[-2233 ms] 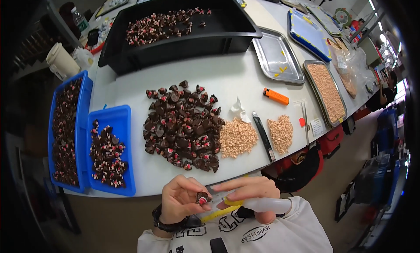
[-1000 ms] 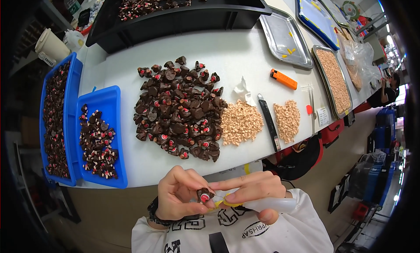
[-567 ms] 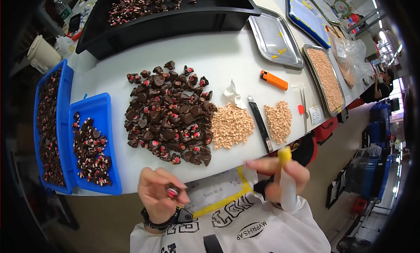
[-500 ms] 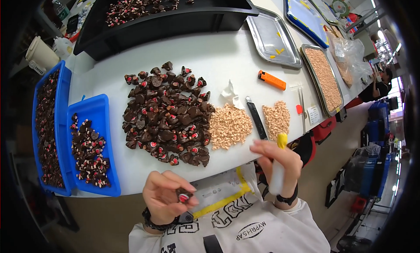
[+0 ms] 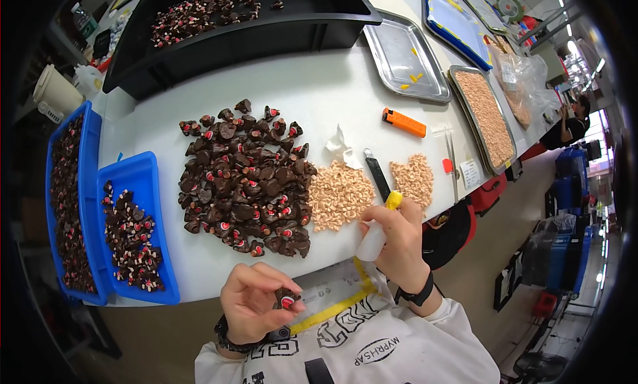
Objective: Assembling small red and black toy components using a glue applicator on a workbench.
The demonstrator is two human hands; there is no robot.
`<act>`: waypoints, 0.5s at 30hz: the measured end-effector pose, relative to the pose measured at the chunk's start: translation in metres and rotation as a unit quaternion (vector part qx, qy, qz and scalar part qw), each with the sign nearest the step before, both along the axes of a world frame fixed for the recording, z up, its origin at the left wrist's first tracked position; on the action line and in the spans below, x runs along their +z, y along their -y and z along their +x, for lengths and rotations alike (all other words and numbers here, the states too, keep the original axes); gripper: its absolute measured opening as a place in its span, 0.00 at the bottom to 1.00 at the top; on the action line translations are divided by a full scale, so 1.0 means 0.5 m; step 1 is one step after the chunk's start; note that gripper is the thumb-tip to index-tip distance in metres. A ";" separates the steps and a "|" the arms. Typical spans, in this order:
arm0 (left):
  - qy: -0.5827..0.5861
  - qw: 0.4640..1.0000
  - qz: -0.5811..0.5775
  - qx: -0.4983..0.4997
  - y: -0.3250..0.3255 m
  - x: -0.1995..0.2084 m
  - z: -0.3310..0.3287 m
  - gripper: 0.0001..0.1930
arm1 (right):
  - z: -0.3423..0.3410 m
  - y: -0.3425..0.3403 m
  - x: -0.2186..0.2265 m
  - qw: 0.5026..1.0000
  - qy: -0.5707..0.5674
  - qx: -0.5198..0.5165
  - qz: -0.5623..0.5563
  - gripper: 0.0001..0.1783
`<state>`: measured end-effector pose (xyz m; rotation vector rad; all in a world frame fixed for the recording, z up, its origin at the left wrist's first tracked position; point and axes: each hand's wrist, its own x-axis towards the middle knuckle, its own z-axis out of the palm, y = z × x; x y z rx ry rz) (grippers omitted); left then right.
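My left hand [image 5: 247,304] pinches a small dark brown figure [image 5: 287,298] with a red-and-white part between thumb and fingers, just off the table's near edge. To its right, my right hand [image 5: 403,246] is wrapped round a small white squeeze bottle [image 5: 371,242] with a yellow cap [image 5: 394,199]. The bottle is tilted, cap up. Beyond my hands lies a big heap of similar dark figures [image 5: 246,178]. Against its right side is a pile of tiny beige pieces [image 5: 340,195]; a smaller beige pile [image 5: 413,179] sits farther right. Between these piles lies a slim black tool [image 5: 377,175].
Two blue trays [image 5: 163,251] of dark figures stand at left, a large black bin [image 5: 239,55] at the back. Crumpled white paper [image 5: 341,145], an orange tool [image 5: 404,122], tweezers [image 5: 452,159], a metal tray [image 5: 399,48] and a beige-filled tray [image 5: 484,111] lie right.
My right hand has moved left with the squeeze bottle, nearer my left hand, and the bottle's tilt has changed. My left hand still pinches the figure. The view has shifted slightly.
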<state>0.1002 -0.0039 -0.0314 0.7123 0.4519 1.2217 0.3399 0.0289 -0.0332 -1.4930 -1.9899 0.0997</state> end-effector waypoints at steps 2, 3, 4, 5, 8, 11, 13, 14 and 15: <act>-0.005 1.000 -0.015 -0.022 -0.005 0.005 0.004 0.20 | 0.001 -0.002 0.003 1.000 0.027 0.003 0.016 0.19; -0.001 1.000 -0.012 -0.027 -0.005 0.006 0.004 0.20 | 0.002 -0.003 -0.002 0.999 0.031 -0.002 0.019 0.19; -0.011 1.000 -0.013 -0.022 0.000 0.005 0.000 0.19 | 0.002 -0.002 -0.010 0.999 0.025 0.020 0.016 0.20; -0.021 1.000 -0.013 -0.015 0.004 0.004 0.000 0.19 | 0.004 -0.003 -0.015 0.999 0.018 0.045 0.012 0.22; -0.026 0.999 -0.018 -0.018 0.007 0.006 -0.002 0.19 | 0.006 -0.007 -0.012 0.997 0.030 0.069 0.003 0.21; -0.025 0.999 -0.025 -0.032 0.006 0.005 0.000 0.19 | 0.008 -0.004 -0.018 0.998 0.003 0.060 -0.002 0.20; -0.029 0.999 -0.031 -0.034 0.004 0.005 0.001 0.19 | 0.009 0.004 -0.018 0.998 -0.028 0.052 -0.007 0.18; -0.017 0.997 -0.040 -0.065 0.001 0.005 0.002 0.19 | 0.013 0.013 -0.010 0.982 -0.150 0.096 -0.064 0.16; -0.005 0.994 -0.051 -0.096 0.000 0.003 0.002 0.18 | 0.010 0.025 0.002 0.945 -0.270 0.138 -0.121 0.15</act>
